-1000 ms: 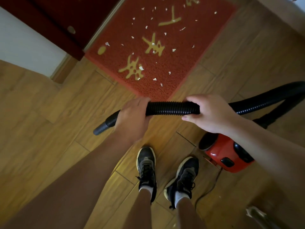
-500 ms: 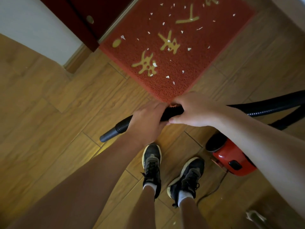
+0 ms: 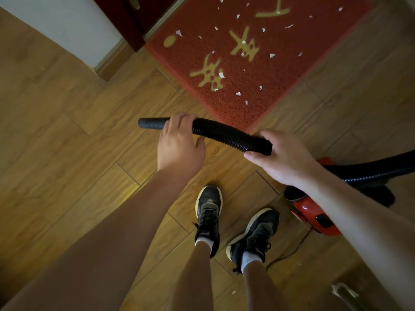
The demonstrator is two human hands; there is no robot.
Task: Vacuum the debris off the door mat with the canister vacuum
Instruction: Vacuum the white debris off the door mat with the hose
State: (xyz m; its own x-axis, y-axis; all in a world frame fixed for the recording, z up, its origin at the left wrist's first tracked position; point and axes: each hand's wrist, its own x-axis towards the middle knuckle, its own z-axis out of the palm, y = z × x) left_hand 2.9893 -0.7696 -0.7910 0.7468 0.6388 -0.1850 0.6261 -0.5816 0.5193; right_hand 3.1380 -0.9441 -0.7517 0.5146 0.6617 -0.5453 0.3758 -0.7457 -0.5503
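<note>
While the fingers of the left hand [image 3: 179,147] curl over the top of the black ribbed hose [image 3: 226,133], the thumb sticks out to the right under it. The grip sits where the ribbing meets the smooth end piece [image 3: 152,123], which juts toward the left of the frame at mid height. The right hand [image 3: 283,158] clasps the hose further along, right of centre, with its fingers wrapped round and the thumb laid along the near side. Between the two hands the hose arcs slightly in the air above the wooden floor [image 3: 78,142], apart from the mat.

From the right hand the hose runs off the right edge and loops back to the red canister vacuum [image 3: 312,215], which stands on the floor at lower right, partly behind the right forearm. A thin cord [image 3: 289,252] trails from it.

The red door mat [image 3: 280,86] fills the upper centre and right, its near corner just beyond the hose. White scraps of debris [image 3: 221,74] lie scattered across it. Two black shoes [image 3: 208,205] stand at lower centre. A dark red door [image 3: 125,14] sits at the top, left of the mat.
</note>
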